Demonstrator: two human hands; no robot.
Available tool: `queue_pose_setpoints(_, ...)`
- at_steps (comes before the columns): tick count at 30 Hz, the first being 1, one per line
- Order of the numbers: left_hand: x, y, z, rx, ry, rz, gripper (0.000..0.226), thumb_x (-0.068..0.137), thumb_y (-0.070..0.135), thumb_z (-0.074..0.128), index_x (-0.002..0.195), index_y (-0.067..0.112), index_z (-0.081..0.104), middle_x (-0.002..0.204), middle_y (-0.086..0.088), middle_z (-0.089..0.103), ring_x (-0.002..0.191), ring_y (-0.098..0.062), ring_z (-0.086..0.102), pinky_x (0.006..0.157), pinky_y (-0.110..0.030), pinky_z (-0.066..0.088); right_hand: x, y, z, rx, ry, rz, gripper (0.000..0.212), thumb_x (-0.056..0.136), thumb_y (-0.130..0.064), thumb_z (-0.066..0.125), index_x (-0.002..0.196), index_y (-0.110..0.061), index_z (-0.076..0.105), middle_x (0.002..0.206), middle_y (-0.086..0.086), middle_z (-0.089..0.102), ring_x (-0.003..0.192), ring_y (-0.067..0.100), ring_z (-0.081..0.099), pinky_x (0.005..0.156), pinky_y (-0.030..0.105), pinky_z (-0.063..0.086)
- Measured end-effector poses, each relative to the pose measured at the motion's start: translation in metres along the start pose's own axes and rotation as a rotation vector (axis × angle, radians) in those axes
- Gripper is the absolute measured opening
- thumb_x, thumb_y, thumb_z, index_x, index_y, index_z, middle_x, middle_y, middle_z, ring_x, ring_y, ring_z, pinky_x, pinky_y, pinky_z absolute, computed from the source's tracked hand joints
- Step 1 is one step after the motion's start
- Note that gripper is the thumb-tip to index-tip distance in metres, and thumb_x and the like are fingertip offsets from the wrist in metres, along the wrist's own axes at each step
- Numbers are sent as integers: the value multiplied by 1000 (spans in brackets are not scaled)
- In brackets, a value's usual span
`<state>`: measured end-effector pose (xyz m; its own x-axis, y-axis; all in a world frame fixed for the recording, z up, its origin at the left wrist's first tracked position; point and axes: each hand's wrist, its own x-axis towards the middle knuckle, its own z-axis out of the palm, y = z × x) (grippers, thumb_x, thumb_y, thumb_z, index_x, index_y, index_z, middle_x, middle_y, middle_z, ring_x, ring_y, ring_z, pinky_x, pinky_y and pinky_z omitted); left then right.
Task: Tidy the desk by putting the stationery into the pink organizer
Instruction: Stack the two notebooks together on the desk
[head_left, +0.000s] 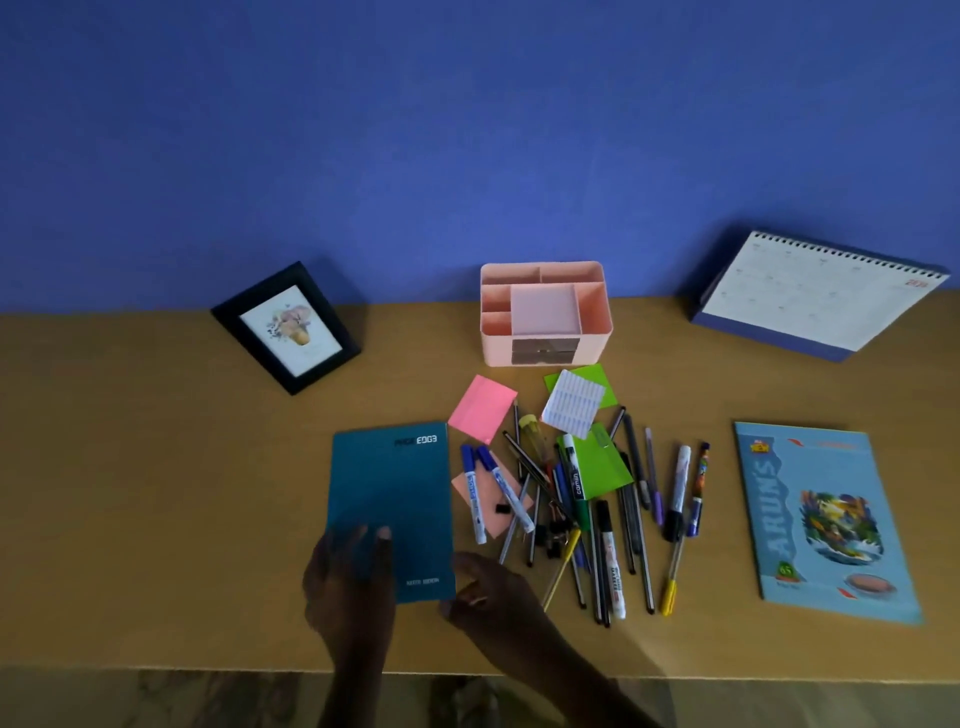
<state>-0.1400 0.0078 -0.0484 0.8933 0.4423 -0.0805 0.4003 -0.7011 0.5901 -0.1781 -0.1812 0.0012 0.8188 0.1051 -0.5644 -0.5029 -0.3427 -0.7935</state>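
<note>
Hands (347, 577) flat and open steady your teal hardcover notebook (390, 506); right hand (483, 590), loosely curled and empty, nears its edge.

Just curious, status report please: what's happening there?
Left hand flat on teal notebook; right hand at its edge, empty. Pink organizer unfilled. Pens piled, unobstructed.

Home study desk (156, 493): calendar (810, 291), photo frame (285, 327).

Dim, bluish cast — soft, bowed edges
</note>
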Motion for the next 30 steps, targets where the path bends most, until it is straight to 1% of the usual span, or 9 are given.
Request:
queue_pose_setpoints(3, 8, -12, -1, 65, -71, -40, 58, 90, 61, 53, 127, 23, 77, 152, -10, 59, 139, -41, 51, 108, -60, 45, 8, -8, 18, -12, -7, -13, 59, 97, -29, 74, 152, -27, 52, 146, -12, 60, 128, 6, 59, 107, 31, 55)
queue_pose_setpoints(6, 14, -16, -3, 78, -92, -82, 37, 98, 46, 65, 128, 26, 75, 152, -8, 58, 137, -40, 50, 107, -58, 45, 11, -11, 30, -25, 17, 2, 58, 98, -26, 73, 152, -27, 51, 149, -11, 58, 133, 7, 54, 111, 32, 53)
queue_pose_setpoints(9, 21, -18, -6, 57, -98, -101, 35, 98, 30, 73, 131, 22, 73, 145, -10, 63, 131, -41, 55, 105, -55, 46, 11, -12, 34, -53, 33, -21, 53, 100, -25, 72, 149, -26, 53, 146, -10, 59, 133, 8, 54, 105, 25, 53)
queue_pose_setpoints(12, 33, -20, -12, -10, -103, -137, 43, 99, 33, 71, 140, 18, 67, 138, -14, 67, 124, -40, 61, 98, -54, 51, 11, -11, 35, -88, 39, -50, 45, 101, -22, 70, 144, -25, 55, 142, -10, 59, 129, 5, 53, 93, 12, 50)
queue_pose_setpoints(15, 44, -18, -17, -119, -83, -243, 41, 99, 32, 69, 138, 19, 68, 129, -12, 73, 117, -38, 67, 91, -50, 56, 14, -7, 36, -113, 50, -63, 44, 101, -21, 70, 142, -25, 55, 142, -9, 59, 126, 5, 55, 91, 12, 50)
queue_pose_setpoints(18, 55, -16, -19, -173, -102, -341, 37, 97, 33, 70, 131, 18, 72, 124, -11, 76, 116, -39, 68, 94, -49, 57, 16, -3, 41, -126, 92, -73, 48, 100, -17, 71, 143, -27, 52, 143, -14, 53, 129, 3, 52, 90, 9, 50)
queue_pose_setpoints(23, 59, -16, -19, -221, -102, -425, 39, 94, 34, 70, 130, 20, 72, 125, -9, 76, 116, -39, 68, 100, -52, 57, 24, 2, 49, -140, 220, -98, 63, 99, -14, 71, 152, -32, 41, 149, -15, 40, 140, 6, 40, 106, 26, 57)
queue_pose_setpoints(26, 58, -18, -18, -216, -110, -426, 40, 94, 35, 70, 133, 23, 71, 127, -9, 75, 117, -39, 67, 100, -54, 57, 31, 2, 50, -130, 242, -71, 66, 95, -15, 73, 150, -35, 43, 147, -13, 43, 141, 13, 43, 102, 35, 62)
queue_pose_setpoints(30, 60, -18, -22, -247, -128, -399, 35, 100, 31, 68, 130, 15, 72, 127, -9, 74, 115, -37, 66, 94, -44, 53, 36, -1, 44, -142, 224, -40, 54, 98, -4, 66, 143, -29, 51, 145, -9, 49, 142, 15, 47, 85, 13, 59)
